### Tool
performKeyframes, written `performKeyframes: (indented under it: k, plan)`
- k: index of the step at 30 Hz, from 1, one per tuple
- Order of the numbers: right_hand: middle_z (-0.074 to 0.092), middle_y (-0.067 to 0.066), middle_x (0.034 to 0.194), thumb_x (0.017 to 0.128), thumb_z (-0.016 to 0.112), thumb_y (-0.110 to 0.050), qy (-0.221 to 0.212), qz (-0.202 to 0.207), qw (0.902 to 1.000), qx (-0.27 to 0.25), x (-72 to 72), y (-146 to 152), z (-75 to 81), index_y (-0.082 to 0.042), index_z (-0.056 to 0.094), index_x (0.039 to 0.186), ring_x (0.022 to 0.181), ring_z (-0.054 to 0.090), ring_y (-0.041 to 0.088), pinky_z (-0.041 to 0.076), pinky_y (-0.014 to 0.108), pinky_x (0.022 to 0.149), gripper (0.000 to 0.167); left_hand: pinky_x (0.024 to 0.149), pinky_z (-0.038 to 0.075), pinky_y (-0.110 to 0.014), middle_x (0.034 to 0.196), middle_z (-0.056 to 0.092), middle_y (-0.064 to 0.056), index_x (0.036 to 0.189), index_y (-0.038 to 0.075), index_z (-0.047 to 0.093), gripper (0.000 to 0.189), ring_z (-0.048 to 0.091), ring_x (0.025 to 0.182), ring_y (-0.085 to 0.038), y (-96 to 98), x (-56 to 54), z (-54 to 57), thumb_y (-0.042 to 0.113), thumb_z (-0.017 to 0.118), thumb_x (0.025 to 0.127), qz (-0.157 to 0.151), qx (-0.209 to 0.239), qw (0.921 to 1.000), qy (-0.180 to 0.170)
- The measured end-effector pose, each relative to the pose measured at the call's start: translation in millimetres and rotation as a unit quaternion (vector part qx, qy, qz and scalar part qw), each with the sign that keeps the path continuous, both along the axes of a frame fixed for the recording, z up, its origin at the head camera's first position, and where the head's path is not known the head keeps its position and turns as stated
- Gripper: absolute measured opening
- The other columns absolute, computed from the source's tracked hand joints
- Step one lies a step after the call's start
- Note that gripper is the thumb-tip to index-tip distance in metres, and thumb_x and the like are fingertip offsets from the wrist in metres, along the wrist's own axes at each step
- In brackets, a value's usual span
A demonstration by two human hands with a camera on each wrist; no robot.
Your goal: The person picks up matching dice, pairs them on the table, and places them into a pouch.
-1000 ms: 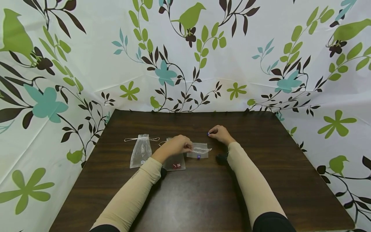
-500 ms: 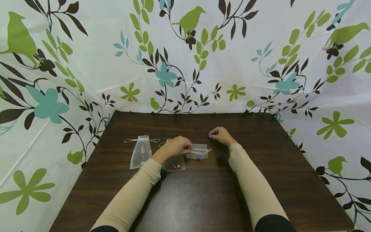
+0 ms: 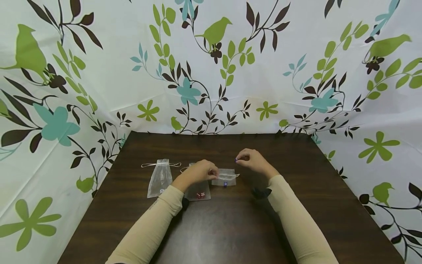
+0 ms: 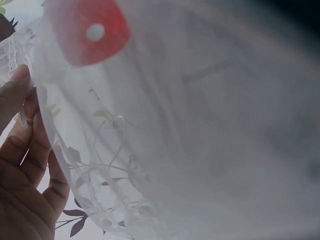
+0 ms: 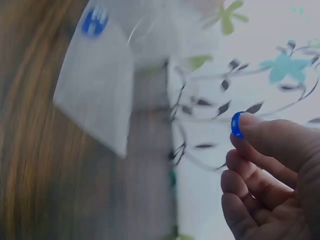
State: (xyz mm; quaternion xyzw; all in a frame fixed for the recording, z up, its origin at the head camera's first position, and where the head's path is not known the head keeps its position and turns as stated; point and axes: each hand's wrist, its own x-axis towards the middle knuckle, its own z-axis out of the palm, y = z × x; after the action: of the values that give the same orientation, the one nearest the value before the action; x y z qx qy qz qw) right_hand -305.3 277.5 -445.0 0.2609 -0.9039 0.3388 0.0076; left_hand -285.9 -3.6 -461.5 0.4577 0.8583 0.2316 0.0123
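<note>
My left hand (image 3: 199, 171) has thumb and fingertips pinched at the left edge of a small sheer white drawstring pouch (image 3: 232, 179). A blue die (image 3: 225, 184) shows in that pouch's lower part. To the right and slightly beyond, my right hand (image 3: 254, 161) pinches another blue die (image 5: 237, 125) between thumb and index finger; its other fingers are loosely curled. Under my left hand and wrist lies a second sheer pouch (image 3: 194, 190), partly hidden, with red dice (image 3: 200, 195) at its bottom. In the left wrist view one red die (image 4: 95, 32) looms large through the mesh.
A third sheer pouch (image 3: 159, 179) lies farther left, its white cord (image 3: 148, 165) spread out both ways and a pale die (image 3: 162, 190) at its bottom. The dark wood table (image 3: 217, 227) ends at a patterned cloth backdrop (image 3: 211, 121) at the back.
My right hand has drawn slightly nearer to the pouch with its die, its wrist swinging out to the right. The left hand holds its place. The head view has tilted up a little.
</note>
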Motion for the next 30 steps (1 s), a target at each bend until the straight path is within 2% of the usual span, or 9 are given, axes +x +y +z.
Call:
performKeyframes:
  k: [6,11,15,18,21,24,26,30]
  plan:
    - [0.066,0.000,0.108,0.092,0.077,-0.017,0.010,0.028,0.9996,0.001,32.2,-11,14.4,-0.014,0.076,0.100,0.099,0.062,0.019,0.052,0.042,0.086,0.008,0.069,0.051,-0.021,0.083,0.069,0.007,0.085,0.015,0.073,0.008,0.059,0.074,-0.003,-1.9,2.1,-2.5,0.015,0.078,0.090,0.001,0.005,1.0000,0.006]
    - [0.065,-0.003,0.106,0.091,0.078,-0.013,0.036,0.033,0.9987,0.019,48.2,-18,14.6,-0.016,0.076,0.096,0.097,0.061,0.017,0.053,0.037,0.083,0.007,0.068,0.051,-0.020,0.082,0.069,0.007,0.085,0.014,0.073,0.008,0.059,0.073,-0.002,-2.1,3.3,-4.4,0.015,0.078,0.090,-0.008,0.011,0.9999,0.006]
    - [0.064,-0.002,0.104,0.090,0.079,-0.013,0.065,0.043,0.9960,0.044,48.6,-23,8.9,-0.014,0.076,0.095,0.096,0.061,0.018,0.053,0.038,0.084,0.005,0.068,0.051,-0.020,0.083,0.069,0.006,0.085,0.014,0.073,0.007,0.059,0.073,-0.002,-1.4,3.3,-2.8,0.015,0.078,0.090,-0.009,0.013,0.9998,0.013]
    - [0.065,0.002,0.105,0.090,0.079,-0.013,0.074,0.058,0.9935,0.064,47.2,-26,1.5,-0.008,0.076,0.098,0.097,0.063,0.023,0.054,0.043,0.085,0.010,0.069,0.051,-0.020,0.084,0.070,0.006,0.086,0.014,0.074,0.006,0.060,0.074,-0.003,-1.0,3.5,-3.4,0.016,0.078,0.090,-0.011,0.011,0.9997,0.019]
    - [0.068,0.008,0.110,0.089,0.080,-0.014,0.039,0.062,0.9951,0.066,48.2,-26,-4.3,-0.001,0.073,0.108,0.101,0.066,0.029,0.054,0.047,0.088,0.024,0.070,0.052,-0.020,0.084,0.070,0.005,0.086,0.014,0.074,0.006,0.060,0.075,-0.004,-1.1,3.7,-4.0,0.015,0.079,0.089,-0.015,0.015,0.9994,0.027]
    - [0.071,0.012,0.111,0.088,0.081,-0.018,-0.012,0.061,0.9955,0.072,48.8,-25,-9.0,0.004,0.069,0.118,0.099,0.068,0.026,0.056,0.043,0.085,0.038,0.070,0.052,-0.021,0.083,0.070,0.006,0.085,0.014,0.074,0.007,0.060,0.074,-0.004,-2.0,4.0,-3.9,0.015,0.079,0.089,-0.018,0.020,0.9991,0.033]
    - [0.073,0.009,0.106,0.089,0.079,-0.019,-0.024,0.063,0.9943,0.083,47.8,-25,-11.5,0.003,0.071,0.116,0.093,0.068,0.019,0.057,0.036,0.081,0.035,0.070,0.052,-0.021,0.083,0.070,0.005,0.085,0.014,0.074,0.007,0.061,0.074,-0.004,-3.0,3.9,-3.2,0.015,0.079,0.089,-0.019,0.024,0.9990,0.032]
    - [0.075,0.004,0.093,0.093,0.073,-0.013,0.017,0.063,0.9935,0.093,47.1,-24,-11.7,-0.002,0.077,0.100,0.081,0.067,0.011,0.056,0.029,0.073,0.014,0.071,0.052,-0.019,0.086,0.073,0.005,0.089,0.011,0.076,0.005,0.064,0.076,-0.003,-5.9,2.1,0.3,0.016,0.077,0.091,-0.022,0.035,0.9987,0.031]
